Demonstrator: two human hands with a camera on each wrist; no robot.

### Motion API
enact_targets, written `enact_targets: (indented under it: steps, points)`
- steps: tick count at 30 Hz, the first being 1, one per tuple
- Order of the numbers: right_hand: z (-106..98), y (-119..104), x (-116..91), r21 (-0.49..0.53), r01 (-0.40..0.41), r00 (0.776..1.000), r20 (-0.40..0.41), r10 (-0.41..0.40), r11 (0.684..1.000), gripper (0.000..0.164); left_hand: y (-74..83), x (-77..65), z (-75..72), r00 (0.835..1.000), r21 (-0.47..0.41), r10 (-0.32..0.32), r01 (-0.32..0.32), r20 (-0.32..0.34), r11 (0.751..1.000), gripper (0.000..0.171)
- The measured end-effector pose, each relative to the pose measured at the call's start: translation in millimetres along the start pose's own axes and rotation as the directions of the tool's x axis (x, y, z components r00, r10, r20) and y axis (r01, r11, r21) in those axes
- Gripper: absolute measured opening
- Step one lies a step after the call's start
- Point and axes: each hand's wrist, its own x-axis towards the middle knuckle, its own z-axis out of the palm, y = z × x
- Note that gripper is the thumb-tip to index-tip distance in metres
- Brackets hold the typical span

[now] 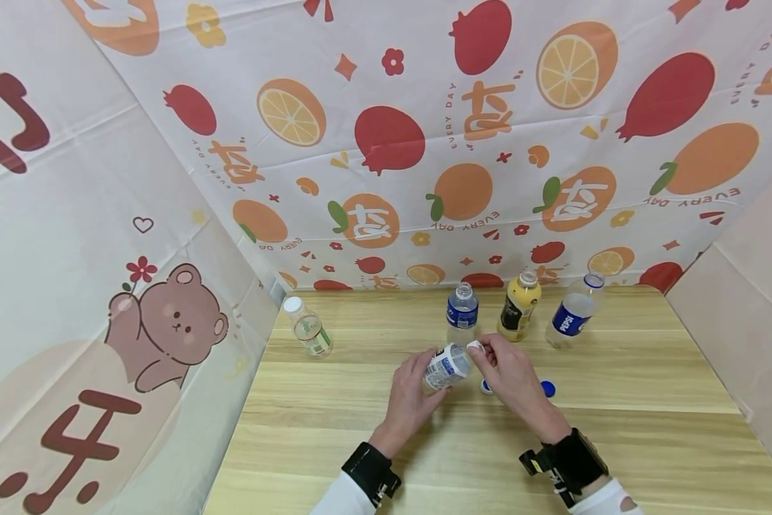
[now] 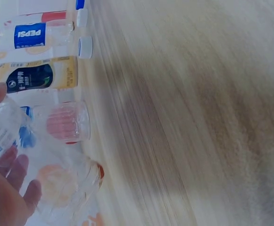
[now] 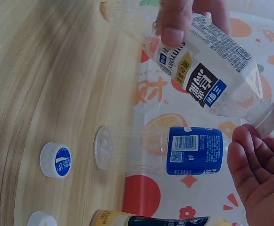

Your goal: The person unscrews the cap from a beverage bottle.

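My left hand [image 1: 411, 393] grips a clear plastic bottle [image 1: 446, 366] around its body, above the table, the bottle tilted with its neck to the right. In the right wrist view its white Suntory label [image 3: 207, 70] shows beside the left thumb [image 3: 174, 26]. My right hand [image 1: 514, 375] pinches a white cap [image 3: 268, 120] at the bottle's mouth, thumb on one side and fingers on the other. Right behind the hands stands an uncapped clear bottle with a blue label [image 1: 462, 315].
At the back right stand a yellow bottle [image 1: 519, 306] and an uncapped Pepsi bottle [image 1: 574, 315]. A white-capped clear bottle [image 1: 310, 330] stands at the left. Loose on the table lie a white Pocari Sweat cap [image 3: 56, 160] and a blue cap [image 1: 548, 388]. Printed cloth [image 1: 392, 143] hangs behind.
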Motion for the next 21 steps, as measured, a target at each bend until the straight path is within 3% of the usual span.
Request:
enact_targets:
  steps: [10, 21]
  points:
    - [-5.7, -0.6, 0.1, -0.044, 0.093, 0.995, 0.044, -0.091, 0.995, 0.025, -1.2, 0.9, -4.4, 0.996, -0.059, -0.023, 0.028, 0.085, 0.998, 0.080]
    - [-9.8, 1.8, -0.3, -0.012, 0.251, 0.968, 0.001, -0.251, 0.968, 0.024, -4.7, 0.3, -6.0, 0.991, -0.191, -0.015, 0.041, 0.135, 0.981, 0.081]
